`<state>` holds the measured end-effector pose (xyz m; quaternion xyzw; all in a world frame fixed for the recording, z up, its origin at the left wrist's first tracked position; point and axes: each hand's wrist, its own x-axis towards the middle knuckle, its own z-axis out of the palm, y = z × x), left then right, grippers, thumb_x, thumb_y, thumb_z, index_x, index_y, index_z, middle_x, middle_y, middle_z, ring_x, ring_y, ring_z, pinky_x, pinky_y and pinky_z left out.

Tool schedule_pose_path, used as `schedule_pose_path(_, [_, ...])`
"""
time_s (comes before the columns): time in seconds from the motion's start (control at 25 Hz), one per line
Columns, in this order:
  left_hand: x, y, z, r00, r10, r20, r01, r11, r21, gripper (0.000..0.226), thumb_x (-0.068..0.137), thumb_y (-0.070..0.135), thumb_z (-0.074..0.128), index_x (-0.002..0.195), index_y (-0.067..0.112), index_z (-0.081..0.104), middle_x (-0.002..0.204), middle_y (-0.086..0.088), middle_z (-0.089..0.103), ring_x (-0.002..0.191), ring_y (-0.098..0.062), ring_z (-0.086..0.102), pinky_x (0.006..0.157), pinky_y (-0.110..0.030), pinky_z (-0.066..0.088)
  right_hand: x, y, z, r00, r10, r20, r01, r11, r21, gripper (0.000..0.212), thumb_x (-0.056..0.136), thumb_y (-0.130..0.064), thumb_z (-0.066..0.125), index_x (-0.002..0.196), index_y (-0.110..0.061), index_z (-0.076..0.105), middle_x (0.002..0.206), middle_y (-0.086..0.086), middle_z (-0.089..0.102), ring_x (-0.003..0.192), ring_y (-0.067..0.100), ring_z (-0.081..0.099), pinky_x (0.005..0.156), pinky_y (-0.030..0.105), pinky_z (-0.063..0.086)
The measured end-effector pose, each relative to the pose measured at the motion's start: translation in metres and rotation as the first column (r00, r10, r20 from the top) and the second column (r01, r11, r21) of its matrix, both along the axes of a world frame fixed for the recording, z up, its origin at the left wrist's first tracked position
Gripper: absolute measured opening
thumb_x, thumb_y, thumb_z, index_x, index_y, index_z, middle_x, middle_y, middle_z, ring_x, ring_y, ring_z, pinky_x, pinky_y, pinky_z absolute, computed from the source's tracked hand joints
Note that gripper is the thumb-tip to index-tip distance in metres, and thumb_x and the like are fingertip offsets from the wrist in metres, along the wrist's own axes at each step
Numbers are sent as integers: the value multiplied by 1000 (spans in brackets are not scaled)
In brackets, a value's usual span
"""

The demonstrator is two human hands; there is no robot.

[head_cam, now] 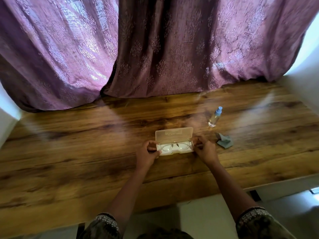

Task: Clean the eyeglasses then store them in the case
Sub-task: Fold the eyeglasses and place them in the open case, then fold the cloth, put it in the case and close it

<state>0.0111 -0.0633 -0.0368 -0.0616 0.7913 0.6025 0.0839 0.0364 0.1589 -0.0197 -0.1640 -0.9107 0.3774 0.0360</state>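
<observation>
A pale translucent glasses case (pixel 174 135) lies open in the middle of the wooden table (pixel 86 152), its lid tilted back. Thin metal-framed eyeglasses (pixel 176 146) rest inside the lower half, lenses facing up. My left hand (pixel 148 154) pinches the left end of the case and glasses. My right hand (pixel 205 150) pinches the right end. Whether the fingers hold the frame or the case rim is hard to tell.
A small clear spray bottle (pixel 214 117) with a blue cap lies on the table to the right of the case. A crumpled grey cleaning cloth (pixel 225 141) sits just below it. Purple patterned curtains (pixel 155 49) hang along the table's far edge.
</observation>
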Motion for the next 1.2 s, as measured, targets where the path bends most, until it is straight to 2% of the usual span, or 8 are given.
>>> schedule_pose_path(0.28, [-3, -1, 0, 999, 10, 51, -11, 1000, 21, 13, 89, 14, 58, 101, 14, 61, 99, -7, 65, 71, -12, 63, 60, -20, 56, -6, -4, 0, 1000, 6, 20, -6, 1000, -26, 32, 86, -16, 62, 118, -10, 59, 102, 16, 71, 90, 27, 66, 75, 30, 50])
schedule_pose_path(0.48, [-3, 2, 3, 999, 30, 16, -28, 995, -95, 25, 93, 16, 50, 116, 11, 57, 100, -5, 64, 71, -14, 62, 69, -28, 57, -12, -6, 1, 996, 19, 84, -16, 999, -38, 33, 91, -26, 54, 123, -16, 59, 102, 13, 71, 85, 23, 62, 71, 24, 41])
schedule_pose_path(0.64, [-5, 5, 6, 998, 5, 56, 2, 992, -127, 28, 96, 22, 43, 112, 8, 60, 86, -4, 64, 75, -17, 61, 80, -39, 55, -16, -7, 2, 991, 27, 130, -18, 997, -72, 34, 94, -34, 46, 119, -14, 61, 111, 14, 67, 103, 29, 60, 77, 26, 40])
schedule_pose_path(0.76, [-7, 4, 10, 996, 25, 83, -5, 974, -225, 35, 98, 33, 37, 108, 10, 61, 91, -7, 64, 81, -22, 61, 82, -40, 53, -19, -8, 4, 991, 20, 134, -6, 994, -107, 38, 96, -35, 43, 121, -12, 59, 117, 17, 65, 109, 30, 57, 80, 27, 38])
schedule_pose_path(0.88, [-10, 3, 17, 985, 156, -77, -173, 923, -343, 31, 97, 32, 39, 109, 14, 61, 108, -11, 64, 96, -26, 58, 81, -33, 44, -17, -5, 6, 997, -57, 58, 62, 994, -89, 35, 96, -33, 44, 119, -12, 61, 114, 18, 65, 106, 31, 58, 77, 27, 37])
schedule_pose_path(0.96, [-13, 9, 26, 966, 179, -185, -230, 924, -307, 26, 95, 28, 42, 108, 15, 61, 107, -8, 64, 88, -20, 56, 73, -29, 43, -15, 0, 11, 991, -131, -9, 129, 987, -91, 32, 95, -29, 48, 115, -8, 62, 108, 19, 68, 98, 30, 61, 76, 29, 41])
schedule_pose_path(1.08, [-20, 33, 40, 953, 86, -290, -170, 946, -276, 21, 94, 25, 47, 106, 17, 61, 103, -5, 65, 82, -17, 60, 67, -31, 49, -11, 15, 18, 965, -243, -103, 231, 966, -113, 24, 91, -21, 54, 104, -5, 66, 99, 18, 70, 93, 31, 64, 73, 30, 44])
schedule_pose_path(1.2, [-26, 68, 52, 952, -5, -307, -88, 954, -288, 17, 92, 22, 50, 102, 20, 63, 101, 0, 66, 82, -13, 59, 68, -29, 50, -5, 36, 25, 928, -342, -149, 328, 938, -111, 16, 88, -17, 58, 94, -6, 68, 92, 16, 72, 87, 32, 65, 72, 35, 48])
